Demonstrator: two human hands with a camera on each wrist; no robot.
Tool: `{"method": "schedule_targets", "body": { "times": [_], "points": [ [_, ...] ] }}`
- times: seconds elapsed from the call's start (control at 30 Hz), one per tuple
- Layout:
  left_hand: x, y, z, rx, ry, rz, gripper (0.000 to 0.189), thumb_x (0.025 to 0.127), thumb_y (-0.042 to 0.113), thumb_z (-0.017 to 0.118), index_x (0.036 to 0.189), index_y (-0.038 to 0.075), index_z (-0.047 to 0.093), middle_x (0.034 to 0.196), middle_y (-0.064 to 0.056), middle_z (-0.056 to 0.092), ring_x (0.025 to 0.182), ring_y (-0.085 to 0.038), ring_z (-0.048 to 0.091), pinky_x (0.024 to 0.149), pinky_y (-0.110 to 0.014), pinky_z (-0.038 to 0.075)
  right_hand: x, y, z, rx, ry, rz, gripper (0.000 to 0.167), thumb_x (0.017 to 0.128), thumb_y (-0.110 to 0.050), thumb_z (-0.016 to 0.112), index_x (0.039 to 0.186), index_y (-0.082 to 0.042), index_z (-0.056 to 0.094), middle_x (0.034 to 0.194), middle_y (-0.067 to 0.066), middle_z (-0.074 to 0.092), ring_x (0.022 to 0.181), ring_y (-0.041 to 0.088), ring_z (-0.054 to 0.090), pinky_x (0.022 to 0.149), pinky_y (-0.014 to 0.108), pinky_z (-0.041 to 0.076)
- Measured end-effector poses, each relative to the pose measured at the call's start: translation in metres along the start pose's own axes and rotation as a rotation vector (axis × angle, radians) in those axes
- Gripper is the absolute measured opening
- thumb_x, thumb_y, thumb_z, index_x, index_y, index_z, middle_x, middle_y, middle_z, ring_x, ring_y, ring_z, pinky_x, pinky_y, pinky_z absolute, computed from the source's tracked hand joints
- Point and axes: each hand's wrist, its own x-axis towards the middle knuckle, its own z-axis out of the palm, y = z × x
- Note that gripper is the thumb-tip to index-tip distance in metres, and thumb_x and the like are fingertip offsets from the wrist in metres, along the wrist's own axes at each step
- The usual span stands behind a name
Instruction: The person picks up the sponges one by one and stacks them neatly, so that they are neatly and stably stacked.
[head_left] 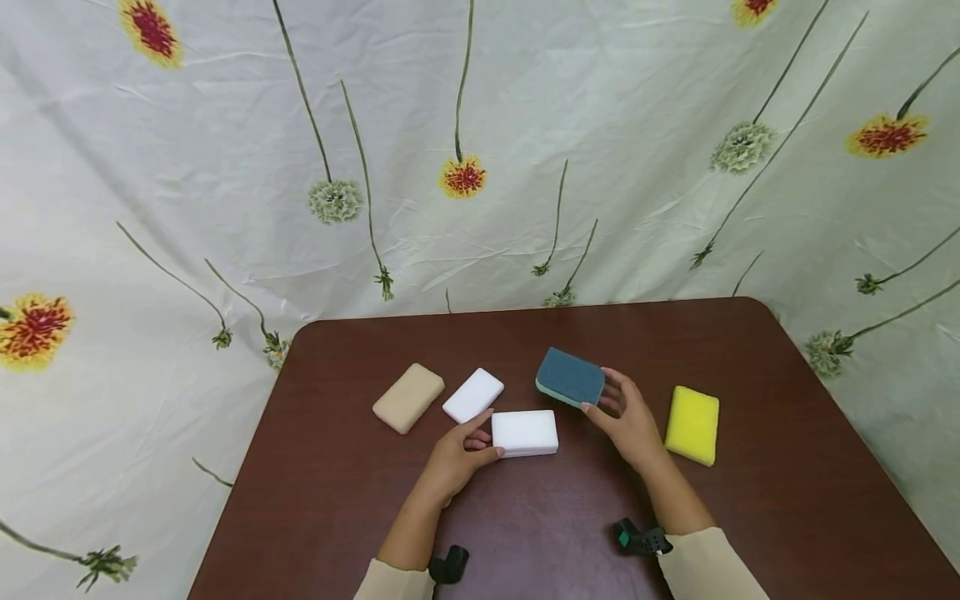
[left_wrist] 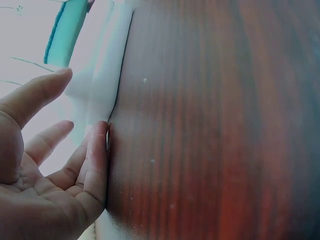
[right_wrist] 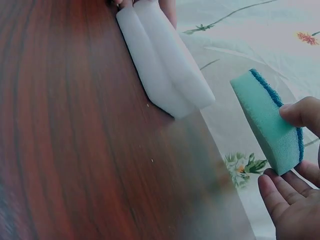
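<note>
A scouring sponge (head_left: 572, 377), dark blue on top and pale green below, is held above the brown table (head_left: 330, 517), its right end pinched between the thumb and fingers of the right hand (head_left: 628, 423). Nearer the person, a stack of 2 white sponges (head_left: 525, 432) is gripped at its left end by the left hand (head_left: 453, 461), thumb and fingers parted by the stack's width. Beyond the left hand, 1 single white sponge (head_left: 473, 395) and 1 beige sponge (head_left: 408, 398) are seen side by side; 1 yellow sponge (head_left: 692, 425) is placed at right. The background is filled by flower-printed white cloth (head_left: 225, 125).
</note>
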Motion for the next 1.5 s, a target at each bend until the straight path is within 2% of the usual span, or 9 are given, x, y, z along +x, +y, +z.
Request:
{"method": "schedule_targets", "body": {
  "times": [0.3, 0.67, 0.77, 1.0, 1.3, 1.5],
  "points": [
    [0.000, -0.002, 0.000, -0.005, -0.005, 0.004, 0.071, 0.082, 0.017, 0.084, 0.148, 0.018, 0.054, 0.113, -0.012, 0.066, 0.101, -0.022, 0.058, 0.082, -0.031, 0.049, -0.008, -0.005, 0.005, 0.088, -0.070, -0.010, 0.075, 0.095, -0.023, 0.072, 0.157, -0.016, 0.031, 0.154, 0.017, 0.045, 0.138, 0.035, 0.050, 0.096, 0.020, 0.051],
    [0.001, -0.003, 0.000, -0.003, -0.002, 0.008, 0.071, 0.082, 0.016, 0.084, 0.147, 0.019, 0.055, 0.112, -0.012, 0.065, 0.101, -0.022, 0.058, 0.083, -0.031, 0.048, -0.015, -0.007, 0.014, 0.131, -0.156, -0.058, 0.073, 0.094, -0.016, 0.073, 0.156, -0.016, 0.034, 0.153, 0.020, 0.047, 0.134, 0.039, 0.052, 0.094, 0.021, 0.053],
    [0.001, -0.002, 0.000, 0.000, -0.003, 0.007, 0.071, 0.082, 0.016, 0.084, 0.147, 0.019, 0.056, 0.112, -0.011, 0.065, 0.100, -0.021, 0.058, 0.083, -0.031, 0.048, -0.017, -0.008, 0.017, 0.115, -0.182, -0.064, 0.073, 0.094, -0.017, 0.073, 0.156, -0.017, 0.034, 0.154, 0.019, 0.045, 0.135, 0.040, 0.051, 0.098, 0.027, 0.053],
    [0.001, -0.002, 0.000, 0.003, -0.006, 0.004, 0.070, 0.083, 0.016, 0.083, 0.147, 0.019, 0.055, 0.113, -0.011, 0.065, 0.101, -0.021, 0.058, 0.083, -0.030, 0.048, -0.020, -0.007, 0.023, 0.065, -0.215, -0.099, 0.073, 0.094, -0.019, 0.073, 0.156, -0.018, 0.035, 0.159, 0.017, 0.040, 0.140, 0.041, 0.046, 0.111, 0.055, 0.043],
    [0.000, -0.002, -0.001, -0.005, -0.006, 0.011, 0.070, 0.082, 0.015, 0.083, 0.146, 0.019, 0.056, 0.112, -0.011, 0.065, 0.100, -0.021, 0.058, 0.083, -0.031, 0.048, -0.021, -0.005, 0.031, 0.008, -0.250, -0.175, 0.074, 0.093, -0.021, 0.075, 0.156, -0.014, 0.036, 0.160, 0.013, 0.038, 0.144, 0.039, 0.043, 0.114, 0.057, 0.039],
    [0.000, -0.002, -0.001, -0.011, -0.015, 0.002, 0.071, 0.083, 0.016, 0.082, 0.148, 0.020, 0.054, 0.113, -0.010, 0.065, 0.101, -0.020, 0.057, 0.083, -0.030, 0.048, -0.022, -0.004, 0.035, -0.022, -0.283, -0.177, 0.072, 0.093, -0.021, 0.074, 0.155, -0.016, 0.038, 0.159, 0.014, 0.040, 0.142, 0.040, 0.045, 0.112, 0.059, 0.040]
  ]
}}
